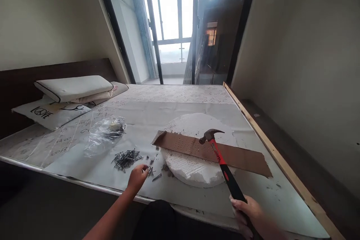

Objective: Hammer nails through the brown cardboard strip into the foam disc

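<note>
Firmly, the right hand (pixel 247 213) wraps its fingers around the red-and-black handle of a claw hammer (pixel 225 165), whose steel head sits just over a perforated brown strip (pixel 180 145) lying across a white foam disc (pixel 194 168). The left hand (pixel 137 178) has its fingers bunched together beside a few loose nails (pixel 156 177), with a heap of nails (pixel 126 158) nearby and a crumpled plastic bag (pixel 104 135) beyond.

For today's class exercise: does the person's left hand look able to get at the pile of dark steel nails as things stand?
Probably yes. The left hand rests close beside the pile of dark steel nails, with only the pale grey sheet between them, and nothing appears to block the way.
</note>
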A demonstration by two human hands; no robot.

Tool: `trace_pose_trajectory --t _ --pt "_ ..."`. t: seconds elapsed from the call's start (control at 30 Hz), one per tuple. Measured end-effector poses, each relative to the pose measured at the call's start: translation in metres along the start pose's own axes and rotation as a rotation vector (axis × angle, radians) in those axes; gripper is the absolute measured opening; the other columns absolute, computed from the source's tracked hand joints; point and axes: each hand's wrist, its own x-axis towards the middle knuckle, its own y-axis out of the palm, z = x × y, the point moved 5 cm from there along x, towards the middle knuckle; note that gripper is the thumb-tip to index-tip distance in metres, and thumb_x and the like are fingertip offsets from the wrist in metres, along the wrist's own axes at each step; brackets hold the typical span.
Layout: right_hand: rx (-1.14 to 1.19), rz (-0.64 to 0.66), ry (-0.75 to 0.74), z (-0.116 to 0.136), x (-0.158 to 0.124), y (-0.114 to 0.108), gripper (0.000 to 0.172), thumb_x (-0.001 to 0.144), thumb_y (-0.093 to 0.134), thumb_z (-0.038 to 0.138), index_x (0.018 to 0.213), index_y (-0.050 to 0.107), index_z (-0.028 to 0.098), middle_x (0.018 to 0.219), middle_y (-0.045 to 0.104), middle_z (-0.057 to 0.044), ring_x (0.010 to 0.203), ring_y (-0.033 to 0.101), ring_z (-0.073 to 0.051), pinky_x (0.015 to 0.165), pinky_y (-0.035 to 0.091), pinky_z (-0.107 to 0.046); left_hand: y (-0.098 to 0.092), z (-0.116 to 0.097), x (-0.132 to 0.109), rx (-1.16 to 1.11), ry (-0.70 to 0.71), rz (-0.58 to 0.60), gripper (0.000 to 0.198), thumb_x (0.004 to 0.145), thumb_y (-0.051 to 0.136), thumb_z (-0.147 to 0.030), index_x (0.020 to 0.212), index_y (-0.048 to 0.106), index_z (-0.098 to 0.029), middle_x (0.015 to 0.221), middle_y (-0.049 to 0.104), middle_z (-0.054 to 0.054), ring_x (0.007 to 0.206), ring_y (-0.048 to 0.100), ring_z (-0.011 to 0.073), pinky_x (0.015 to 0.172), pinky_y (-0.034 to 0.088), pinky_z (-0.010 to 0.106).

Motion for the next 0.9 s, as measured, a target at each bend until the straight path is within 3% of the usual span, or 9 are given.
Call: trace_pose_trajectory --t 0.1,0.23,0.37,0.47,0.57,0.63,0.73,0.8,0.9 --pt "0.060 -0.012 -0.018 0.001 0.003 0.001 0.034 0.066 0.058 0.049 0.065 0.038 0.022 0.037 0.034 0.013 0.023 0.029 -0.004 0.028 0.027 -0.019 0.010 0.013 -0.002 0.207 -0.020 0.106 0.016 0.075 0.051 -0.024 0.079 0.065 -0.017 0.085 0.068 0.007 0.081 0.059 0.0195 0.072 0.039 0.026" --pt "0.078 -0.014 -0.015 -0.001 0.008 0.002 0.035 0.063 0.057 0.049 0.059 0.034 0.023 0.035 0.033 0.013 0.022 0.027 -0.004 0.026 0.027 -0.019 0.017 0.011 0.004 0.337 -0.047 0.140 0.017 0.077 0.051 -0.024 0.085 0.064 -0.015 0.092 0.067 0.008 0.085 0.058 0.0182 0.071 0.037 0.024" --pt "0.048 -0.019 0.005 0.001 0.009 -0.001 0.034 0.062 0.057 0.048 0.056 0.033 0.023 0.033 0.033 0.012 0.023 0.028 -0.004 0.026 0.025 -0.019 0.021 0.010 0.010 0.410 -0.044 0.189 0.015 0.076 0.052 -0.023 0.076 0.065 -0.016 0.088 0.066 0.008 0.085 0.057 0.0179 0.071 0.036 0.024" --pt "0.020 0.007 0.013 0.004 0.007 -0.003 0.033 0.062 0.056 0.047 0.059 0.034 0.023 0.035 0.035 0.012 0.024 0.030 -0.004 0.028 0.027 -0.019 0.017 0.009 0.011 0.393 -0.062 0.171 0.013 0.072 0.051 -0.019 0.067 0.062 -0.016 0.078 0.066 0.006 0.078 0.057 0.0164 0.068 0.035 0.023" --pt "0.002 0.018 0.006 0.006 0.006 -0.006 0.032 0.063 0.055 0.047 0.062 0.035 0.023 0.037 0.036 0.012 0.025 0.030 -0.005 0.029 0.028 -0.020 0.006 -0.001 0.009 0.238 -0.042 0.081 0.010 0.068 0.052 -0.019 0.060 0.058 -0.016 0.065 0.062 0.003 0.067 0.055 0.0151 0.063 0.036 0.023" --pt "0.000 -0.009 -0.011 0.009 0.005 -0.007 0.032 0.063 0.055 0.048 0.063 0.034 0.023 0.037 0.034 0.013 0.025 0.029 -0.005 0.028 0.027 -0.020 -0.002 -0.012 0.006 -0.003 -0.077 0.052 0.011 0.067 0.054 -0.024 0.059 0.056 -0.016 0.056 0.057 0.001 0.057 0.052 0.0135 0.057 0.036 0.024" --pt "-0.005 -0.025 -0.038 0.016 0.002 -0.007 0.032 0.062 0.054 0.048 0.064 0.034 0.023 0.038 0.034 0.013 0.025 0.028 -0.005 0.028 0.027 -0.020 -0.002 -0.043 -0.001 -0.518 -0.187 0.165 0.024 0.063 0.062 -0.038 0.069 0.060 -0.014 0.052 0.054 -0.002 0.044 0.046 0.0098 0.047 0.037 0.023" --pt "-0.011 -0.020 -0.054 0.023 -0.002 -0.006 0.030 0.064 0.054 0.046 0.065 0.035 0.023 0.039 0.035 0.013 0.026 0.030 -0.005 0.029 0.028 -0.020 0.000 -0.077 -0.004 -0.792 -0.198 0.244 0.038 0.056 0.070 -0.042 0.080 0.064 -0.013 0.056 0.056 0.000 0.045 0.047 0.0086 0.047 0.039 0.023" --pt "-0.033 -0.024 -0.056 0.033 -0.006 -0.004 0.026 0.066 0.053 0.042 0.066 0.036 0.022 0.039 0.037 0.013 0.026 0.032 -0.004 0.030 0.028 -0.019 0.008 -0.136 -0.002 -0.942 -0.124 0.275 0.043 0.053 0.075 -0.044 0.082 0.067 -0.012 0.061 0.059 0.003 0.052 0.053 0.0103 0.052 0.044 0.025"
